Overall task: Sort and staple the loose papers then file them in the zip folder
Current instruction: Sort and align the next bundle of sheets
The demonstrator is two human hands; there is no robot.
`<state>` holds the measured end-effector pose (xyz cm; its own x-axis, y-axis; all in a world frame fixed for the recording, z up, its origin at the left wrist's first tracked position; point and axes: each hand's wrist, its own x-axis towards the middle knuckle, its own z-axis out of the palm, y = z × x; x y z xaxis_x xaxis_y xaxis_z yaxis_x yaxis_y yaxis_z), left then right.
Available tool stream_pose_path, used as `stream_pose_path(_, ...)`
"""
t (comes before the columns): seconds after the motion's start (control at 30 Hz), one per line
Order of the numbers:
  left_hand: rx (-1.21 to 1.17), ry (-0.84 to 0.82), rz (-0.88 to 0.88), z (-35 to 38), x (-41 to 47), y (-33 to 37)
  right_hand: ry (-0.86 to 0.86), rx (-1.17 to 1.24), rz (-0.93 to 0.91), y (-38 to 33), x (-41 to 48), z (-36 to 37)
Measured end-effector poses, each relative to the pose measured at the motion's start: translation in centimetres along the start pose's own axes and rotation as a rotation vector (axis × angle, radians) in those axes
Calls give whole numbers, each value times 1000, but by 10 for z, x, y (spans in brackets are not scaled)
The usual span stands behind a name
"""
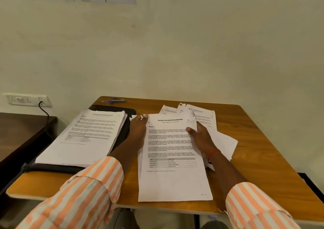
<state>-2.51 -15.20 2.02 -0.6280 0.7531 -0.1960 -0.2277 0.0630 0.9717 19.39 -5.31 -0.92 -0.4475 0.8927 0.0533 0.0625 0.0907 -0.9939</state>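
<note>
L hand (138,129) & R hand (201,135) grip sheet (172,178) on wood desk (266,151) (cream wall (175,53) behind)

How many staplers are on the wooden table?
1. The silver metal stapler with a blue end lies at the far left corner of the brown wooden table, beyond the black zip folder. Another could hide under the white paper sheets.

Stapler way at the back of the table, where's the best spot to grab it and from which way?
Probably a grip across the middle of the stapler, thumb on one long side, fingers on the other, coming down from above. It lies flat near the far edge of the table, its length running left to right, so both long sides are free.
</note>
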Motion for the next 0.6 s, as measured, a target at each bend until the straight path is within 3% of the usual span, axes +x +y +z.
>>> stream_pose_path(0.17, 87, -24, 122, -3, 2, -8, -8, 41, 13, 6, 0, 2)
stream_pose_path(0.27, 63, -104, 36, -5, 5, -11, -14, 25, 6, 8, 1, 2)
stream_pose_path(0.43, 17, -84, -90, -6, 9, -13, -6, -29, 4, 6, 1, 5)
stream_pose_path(0.6, 4, -58, -57, -3, 10, -16, 56, -135, -17, 6, 3, 6)
